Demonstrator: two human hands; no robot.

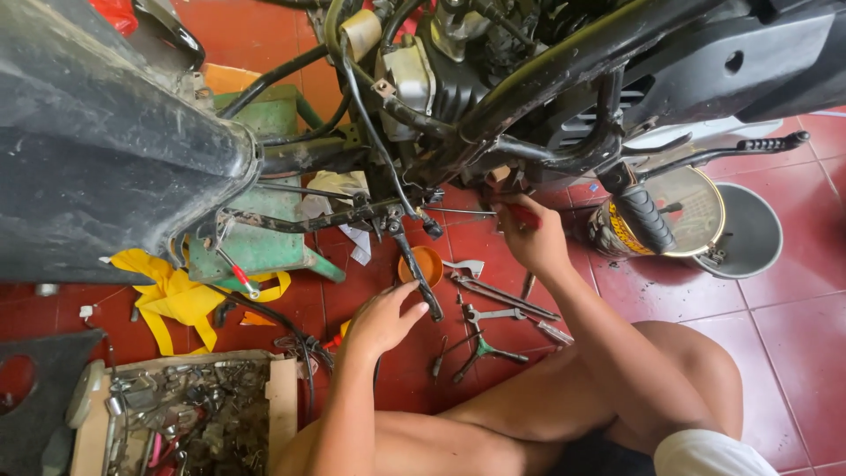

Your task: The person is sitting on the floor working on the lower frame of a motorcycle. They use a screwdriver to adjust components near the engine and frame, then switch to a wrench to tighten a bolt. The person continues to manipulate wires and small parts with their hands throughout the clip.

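My right hand (533, 236) grips a red-handled screwdriver (522, 214) whose thin shaft points left toward the underside of a motorcycle frame (493, 115). My left hand (381, 319) hangs lower, fingers spread and empty, just left of a black stand arm (416, 269) that slants down from the frame. Both hands sit below the engine (441, 62), above a red tiled floor (784, 344).
Wrenches and a three-way socket tool (485, 339) lie on the tiles with a small orange cup (425, 263). A wooden box of metal parts (185, 414) is lower left. Yellow cloth (172, 300), green stand (264, 238), tin can (679, 211) and grey bucket (749, 234) surround.
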